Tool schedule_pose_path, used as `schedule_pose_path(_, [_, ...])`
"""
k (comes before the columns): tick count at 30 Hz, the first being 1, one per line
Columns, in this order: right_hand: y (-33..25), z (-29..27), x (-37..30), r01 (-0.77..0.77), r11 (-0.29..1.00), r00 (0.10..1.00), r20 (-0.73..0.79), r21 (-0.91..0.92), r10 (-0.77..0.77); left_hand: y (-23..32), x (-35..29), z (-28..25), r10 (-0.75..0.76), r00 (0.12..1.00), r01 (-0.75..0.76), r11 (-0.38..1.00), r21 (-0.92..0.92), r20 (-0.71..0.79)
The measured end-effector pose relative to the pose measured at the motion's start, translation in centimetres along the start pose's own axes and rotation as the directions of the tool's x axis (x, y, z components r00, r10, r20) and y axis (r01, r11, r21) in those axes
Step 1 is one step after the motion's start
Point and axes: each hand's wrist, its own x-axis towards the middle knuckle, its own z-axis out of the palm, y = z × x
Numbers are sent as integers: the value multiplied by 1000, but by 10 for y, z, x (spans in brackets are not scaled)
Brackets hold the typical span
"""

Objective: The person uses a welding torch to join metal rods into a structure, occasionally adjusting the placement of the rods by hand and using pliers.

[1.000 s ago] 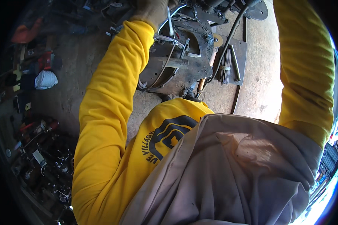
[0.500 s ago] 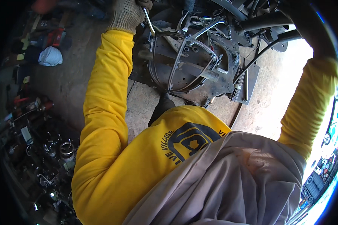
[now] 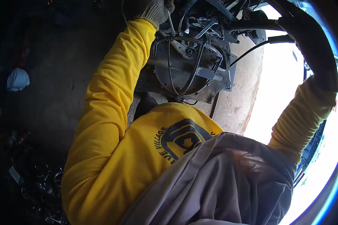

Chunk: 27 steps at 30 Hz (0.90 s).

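At the top edge, my left hand [image 3: 157, 12], in a knitted glove, closes around a thin metal rod [image 3: 171, 24] that slants down toward the work. Below it, a rounded cage of bent metal rods [image 3: 196, 67] stands on a dark metal plate [image 3: 163, 77]. Several locking pliers [image 3: 206, 28] lie or clamp around the cage's far side. My right hand [image 3: 314, 43] is in a long dark glove, raised at the upper right; its fingers are hidden in the dark. Beside it run a thick dark tube [image 3: 255, 24] and a black cable [image 3: 251, 49] with a thicker sleeve.
A pale rounded bundle [image 3: 18, 79] lies on the concrete floor [image 3: 56, 108] at the left. Metal parts [image 3: 41, 183] crowd the dark lower left. My dark shoe [image 3: 145, 105] is close to the plate's near edge. Bright daylight washes out the right side.
The view has shifted and darkened at the left. My left hand appears farther right, its rod with it. The dark glove and cable at the right have shifted slightly.
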Motion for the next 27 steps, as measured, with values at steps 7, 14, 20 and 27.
schedule_pose_path(7, [-59,10,35,-20,996,997,68,-91,26,-9,12,-12,-37,999,39,998,-46,40])
schedule_pose_path(14, [-105,13,88,-81,988,989,111,-133,96,-4,1,-2,-45,998,47,998,-31,48])
schedule_pose_path(20, [-100,15,104,-75,985,984,148,-156,98,-11,3,3,-37,998,37,999,14,57])
schedule_pose_path(27, [-96,21,116,-75,983,981,165,-166,103,-11,11,-2,-109,993,112,991,-77,33])
